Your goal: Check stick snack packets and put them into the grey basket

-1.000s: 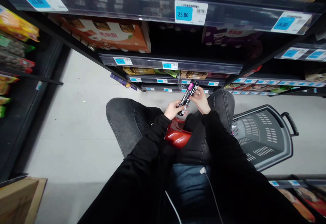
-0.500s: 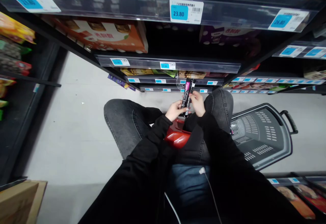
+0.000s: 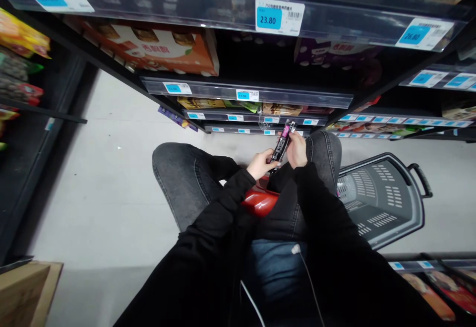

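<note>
Since half a second ago the packet [image 3: 283, 141] has tipped rightward, and my right hand [image 3: 298, 149] has slid up beside it. Largest around me are the shelves [image 3: 245, 91], stocked with boxes and price tags straight ahead. A grey basket [image 3: 379, 200] sits on the floor to my right, just beside my knee. A red stool [image 3: 258, 201] shows between my legs. My left hand [image 3: 261, 164] pinches the packet's lower end; right fingers clamp its upper half, above my knees.
</note>
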`<state>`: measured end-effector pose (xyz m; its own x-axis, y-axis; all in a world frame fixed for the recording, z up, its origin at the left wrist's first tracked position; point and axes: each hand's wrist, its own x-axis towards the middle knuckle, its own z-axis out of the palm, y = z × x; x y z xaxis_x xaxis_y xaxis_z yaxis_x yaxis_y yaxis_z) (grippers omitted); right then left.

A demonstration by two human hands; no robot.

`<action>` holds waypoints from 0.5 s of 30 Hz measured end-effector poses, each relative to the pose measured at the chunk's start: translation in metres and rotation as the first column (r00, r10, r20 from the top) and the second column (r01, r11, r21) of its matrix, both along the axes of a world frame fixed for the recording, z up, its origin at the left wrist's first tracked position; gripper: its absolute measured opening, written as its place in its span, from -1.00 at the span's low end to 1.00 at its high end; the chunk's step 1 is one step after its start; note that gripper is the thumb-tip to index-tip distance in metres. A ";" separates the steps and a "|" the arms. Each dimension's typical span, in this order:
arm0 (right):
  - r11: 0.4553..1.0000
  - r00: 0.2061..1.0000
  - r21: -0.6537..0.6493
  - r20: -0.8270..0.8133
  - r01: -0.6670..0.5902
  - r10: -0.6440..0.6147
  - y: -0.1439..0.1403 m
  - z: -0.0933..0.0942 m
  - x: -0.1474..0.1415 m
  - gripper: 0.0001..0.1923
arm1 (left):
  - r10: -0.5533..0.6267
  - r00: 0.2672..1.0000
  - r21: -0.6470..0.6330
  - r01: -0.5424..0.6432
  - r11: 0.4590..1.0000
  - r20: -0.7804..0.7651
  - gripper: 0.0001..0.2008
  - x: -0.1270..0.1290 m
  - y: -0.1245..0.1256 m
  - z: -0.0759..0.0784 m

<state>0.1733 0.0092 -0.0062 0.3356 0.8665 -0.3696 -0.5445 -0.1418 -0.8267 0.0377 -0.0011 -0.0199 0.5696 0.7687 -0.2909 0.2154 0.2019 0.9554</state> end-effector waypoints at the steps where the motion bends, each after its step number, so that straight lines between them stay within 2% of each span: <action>1: 1.000 1.000 -0.013 -0.013 0.016 -0.017 0.000 0.000 0.001 -0.88 | -0.013 0.999 0.039 0.014 0.999 -0.042 -0.77 0.000 0.000 0.001; 5: 0.993 0.994 -0.101 -0.085 0.059 -0.068 0.001 0.004 0.004 -0.82 | -0.064 0.982 0.169 0.094 0.981 -0.176 -0.80 0.000 -0.001 0.005; 9: 0.978 0.983 -0.182 -0.133 0.099 -0.124 0.002 0.009 0.006 -0.76 | -0.093 0.969 0.233 0.147 0.961 -0.228 -0.81 0.002 -0.002 0.007; 12: 0.974 0.982 -0.200 -0.131 0.111 -0.139 0.002 0.011 0.007 -0.74 | -0.093 0.971 0.227 0.144 0.963 -0.219 -0.81 0.002 -0.003 0.006; 15: 0.979 0.982 -0.158 -0.113 0.129 -0.148 0.003 0.012 0.009 -0.77 | -0.082 0.988 0.122 0.099 0.988 -0.132 -0.79 0.002 -0.002 0.003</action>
<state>0.1820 0.0123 0.0058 0.3920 0.7464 -0.5378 -0.6643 -0.1748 -0.7267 0.0399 -0.0032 -0.0166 0.6036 0.7512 -0.2670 0.3472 0.0538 0.9362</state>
